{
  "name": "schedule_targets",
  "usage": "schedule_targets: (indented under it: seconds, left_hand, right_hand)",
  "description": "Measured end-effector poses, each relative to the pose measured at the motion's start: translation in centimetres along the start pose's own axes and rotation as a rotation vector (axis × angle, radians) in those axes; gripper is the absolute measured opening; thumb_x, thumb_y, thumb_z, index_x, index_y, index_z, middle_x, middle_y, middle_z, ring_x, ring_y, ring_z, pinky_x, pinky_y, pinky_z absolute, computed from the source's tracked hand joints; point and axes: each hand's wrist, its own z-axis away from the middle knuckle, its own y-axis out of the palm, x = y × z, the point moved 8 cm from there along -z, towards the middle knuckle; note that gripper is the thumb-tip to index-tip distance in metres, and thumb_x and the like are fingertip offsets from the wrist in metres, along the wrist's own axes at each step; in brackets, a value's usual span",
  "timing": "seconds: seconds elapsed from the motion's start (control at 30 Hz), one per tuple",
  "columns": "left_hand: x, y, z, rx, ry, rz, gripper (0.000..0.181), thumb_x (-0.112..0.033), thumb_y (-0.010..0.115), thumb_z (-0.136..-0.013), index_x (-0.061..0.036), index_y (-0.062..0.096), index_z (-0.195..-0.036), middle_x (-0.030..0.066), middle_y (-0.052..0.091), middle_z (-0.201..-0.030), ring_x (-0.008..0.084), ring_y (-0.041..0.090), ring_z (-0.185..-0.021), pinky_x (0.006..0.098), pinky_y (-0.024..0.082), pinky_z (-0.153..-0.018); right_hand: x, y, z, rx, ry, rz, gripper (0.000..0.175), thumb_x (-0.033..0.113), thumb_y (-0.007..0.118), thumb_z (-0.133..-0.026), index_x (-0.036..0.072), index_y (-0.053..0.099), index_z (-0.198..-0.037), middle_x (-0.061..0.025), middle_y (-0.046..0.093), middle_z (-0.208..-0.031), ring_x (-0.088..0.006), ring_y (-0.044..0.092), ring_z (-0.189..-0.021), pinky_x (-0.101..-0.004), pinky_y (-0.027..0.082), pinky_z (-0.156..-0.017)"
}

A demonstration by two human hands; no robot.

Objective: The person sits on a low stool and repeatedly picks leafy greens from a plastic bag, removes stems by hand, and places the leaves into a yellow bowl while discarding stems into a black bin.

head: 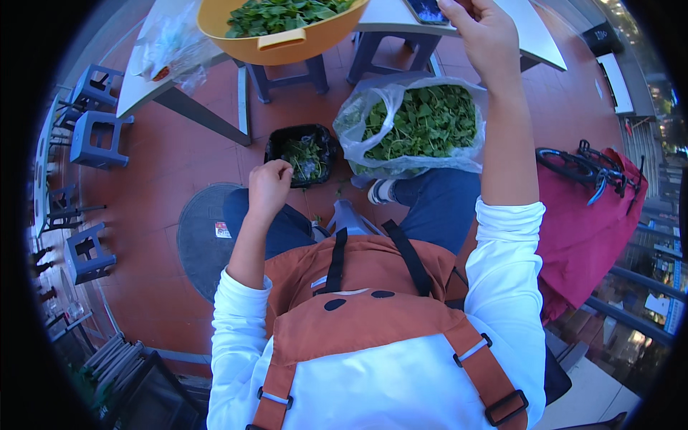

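My left hand (pixel 270 185), its fingers curled together, hangs at the near left edge of a black-lined bin (pixel 303 156) with leafy scraps inside; whether it pinches anything does not show. Raised at the top right, my right hand (pixel 486 37) is beside a phone (pixel 426 11) on the white table; its fingertips are cut off by the picture's edge. Leafy green stems (pixel 424 121) fill a clear plastic bag (pixel 411 164) on the floor between the table and my right knee. More green leaves (pixel 287 15) lie in a yellow plastic basin (pixel 252 47) at the table's near edge.
A crumpled plastic bag (pixel 177 45) lies on the table (pixel 131 88). Blue-grey stools (pixel 99 140) stand at left and under the table. A round dark cover (pixel 207 242) is by my left leg. At right, a bicycle (pixel 591 166) rests by red cloth (pixel 586 236).
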Motion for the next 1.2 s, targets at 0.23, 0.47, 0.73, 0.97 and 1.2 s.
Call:
schedule_targets:
  seconds: [0.23,0.47,0.73,0.97,1.2]
  left_hand:
    - [1.2,2.6,-0.2,-0.098,0.088,-0.416,0.016,-0.018,0.06,-0.082,-0.0051,0.067,-0.087,0.0103,0.065,-0.095,0.0274,0.058,-0.09,0.0478,0.033,-0.099]
    - [-1.5,1.9,-1.1,0.068,-0.072,-0.332,0.024,-0.023,0.062,-0.085,-0.002,0.059,-0.074,0.0123,0.056,-0.065,0.0292,0.054,-0.067,0.0408,0.042,-0.082]
    - [-5.8,1.5,1.2,0.05,-0.155,-0.055,0.02,-0.019,0.062,-0.087,-0.0012,0.056,-0.079,0.0108,0.055,-0.063,0.0225,0.052,-0.059,0.0321,0.043,-0.057]
    - [-8.6,3.6,1.9,0.166,-0.109,0.068,0.014,-0.013,0.06,-0.085,-0.0003,0.057,-0.083,0.0118,0.058,-0.068,0.022,0.057,-0.062,0.0304,0.045,-0.06]
    - [-9.7,3.7,2.4,0.238,-0.045,0.088,0.014,-0.013,0.062,-0.084,0.0,0.058,-0.081,0.0121,0.059,-0.07,0.0236,0.057,-0.065,0.0316,0.046,-0.062]
  right_hand:
    - [-13.3,-4.4,10.3,0.405,0.531,0.162,0.015,0.017,0.059,-0.085,0.002,0.063,-0.084,-0.0027,0.061,-0.07,-0.0114,0.058,-0.064,-0.0264,0.046,-0.06]
    - [-25.8,-3.6,13.0,0.304,0.405,0.508,0.02,0.012,0.054,-0.08,0.009,0.066,-0.096,-0.0145,0.064,-0.092,-0.0358,0.059,-0.092,-0.0416,0.047,-0.084]
    - [-31.6,0.4,12.5,0.478,0.373,0.737,0.028,0.02,0.056,-0.08,0.018,0.068,-0.105,-0.0129,0.061,-0.109,-0.0325,0.053,-0.107,-0.0425,0.043,-0.093]
    - [-30.0,6.5,12.8,0.536,0.348,0.835,0.033,0.033,0.063,-0.078,0.021,0.066,-0.109,-0.01,0.058,-0.113,-0.0311,0.05,-0.111,-0.0463,0.039,-0.094]
    - [-30.4,8.6,13.3,0.605,0.373,0.962,0.037,0.039,0.064,-0.078,0.023,0.065,-0.111,-0.008,0.058,-0.115,-0.027,0.046,-0.117,-0.0487,0.029,-0.1]
